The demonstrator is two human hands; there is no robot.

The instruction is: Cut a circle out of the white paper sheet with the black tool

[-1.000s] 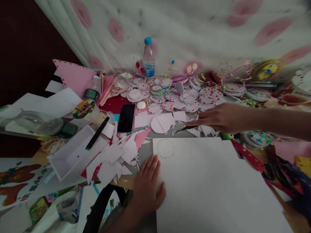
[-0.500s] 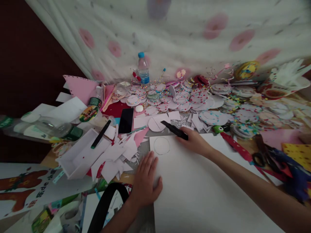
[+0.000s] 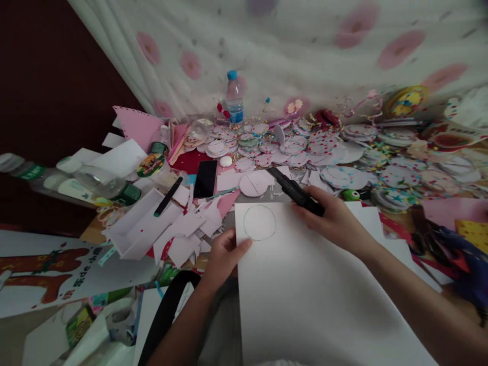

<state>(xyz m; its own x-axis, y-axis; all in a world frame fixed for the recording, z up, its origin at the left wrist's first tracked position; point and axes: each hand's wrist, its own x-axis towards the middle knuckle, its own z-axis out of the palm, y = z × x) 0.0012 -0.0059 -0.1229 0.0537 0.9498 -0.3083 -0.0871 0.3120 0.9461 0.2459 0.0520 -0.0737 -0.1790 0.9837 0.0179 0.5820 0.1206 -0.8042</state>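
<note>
A large white sheet (image 3: 305,290) with a circle drawn near its top left corner lies in front of me. My left hand (image 3: 224,254) pinches the sheet's left edge, thumb on top just below the circle. In my right hand (image 3: 328,218) is a black utility knife (image 3: 295,191), its tip pointing up and left past the sheet's top edge. Those right fingers also rest at the sheet's top edge. Beyond the sheet lies a white paper disc (image 3: 254,183) with a line across it.
Behind are many decorated paper discs (image 3: 293,147) and a water bottle (image 3: 235,101). At left are a phone (image 3: 205,179), a white box (image 3: 135,223) with a marker (image 3: 168,196), paper scraps (image 3: 183,229) and bottles. Scissors (image 3: 423,229) lie at right.
My left hand has gone from lying flat beside the sheet to gripping its edge. The sheet appears raised nearer to me. The knife has shifted right, and the view has moved slightly.
</note>
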